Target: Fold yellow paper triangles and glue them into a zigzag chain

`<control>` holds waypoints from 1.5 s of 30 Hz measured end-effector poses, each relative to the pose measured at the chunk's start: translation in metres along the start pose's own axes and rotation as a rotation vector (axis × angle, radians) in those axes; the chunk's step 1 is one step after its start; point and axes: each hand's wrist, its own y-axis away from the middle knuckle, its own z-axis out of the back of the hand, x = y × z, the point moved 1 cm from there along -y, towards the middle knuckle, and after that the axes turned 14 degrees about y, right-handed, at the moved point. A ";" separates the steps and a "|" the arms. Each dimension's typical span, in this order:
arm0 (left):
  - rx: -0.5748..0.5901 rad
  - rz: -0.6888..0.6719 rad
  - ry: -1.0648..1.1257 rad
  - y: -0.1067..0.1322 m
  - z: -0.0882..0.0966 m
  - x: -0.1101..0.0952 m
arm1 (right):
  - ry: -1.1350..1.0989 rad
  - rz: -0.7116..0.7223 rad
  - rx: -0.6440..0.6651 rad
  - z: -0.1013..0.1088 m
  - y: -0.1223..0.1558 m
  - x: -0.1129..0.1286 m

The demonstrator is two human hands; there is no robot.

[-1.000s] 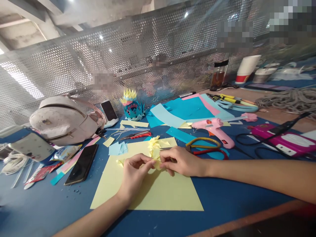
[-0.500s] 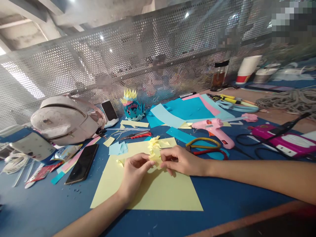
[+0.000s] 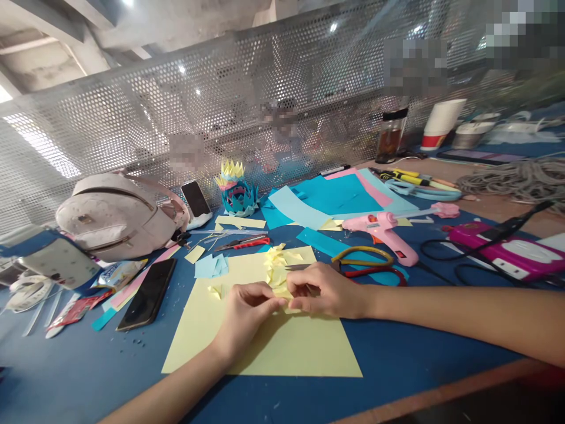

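A small piece of yellow paper [image 3: 281, 292] is pinched between my left hand [image 3: 249, 309] and my right hand [image 3: 324, 290], fingertips close together. Both hands are closed on it, over a large yellow sheet [image 3: 304, 353] lying on the blue table. Just beyond my fingers lies a pile of folded yellow paper pieces [image 3: 274, 259]. One more folded yellow piece [image 3: 215, 292] rests left of my left hand. Small light-blue paper pieces [image 3: 212, 266] sit at the sheet's far left corner. Scissors [image 3: 366, 259] with yellow and red handles lie beside my right hand, their blades partly hidden.
A pink glue gun [image 3: 384, 229] and a magenta power strip [image 3: 507, 247] with cables lie to the right. At the back stands a folded-paper model [image 3: 238, 191]. Leftward are a dark phone [image 3: 148, 293] and a backpack [image 3: 117, 218]. A red-handled cutter [image 3: 247, 242] lies beyond the sheet.
My fingertips have moved slightly toward me and closer together, with my left hand shifted a little right. The yellow piece between them now lies more sideways.
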 end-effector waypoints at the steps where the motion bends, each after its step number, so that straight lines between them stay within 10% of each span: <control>1: 0.011 0.020 -0.014 0.000 -0.001 0.001 | 0.040 0.031 -0.021 -0.001 0.000 0.000; 45: 0.152 0.047 -0.220 0.005 -0.009 0.001 | 0.065 0.204 0.107 -0.003 0.001 0.002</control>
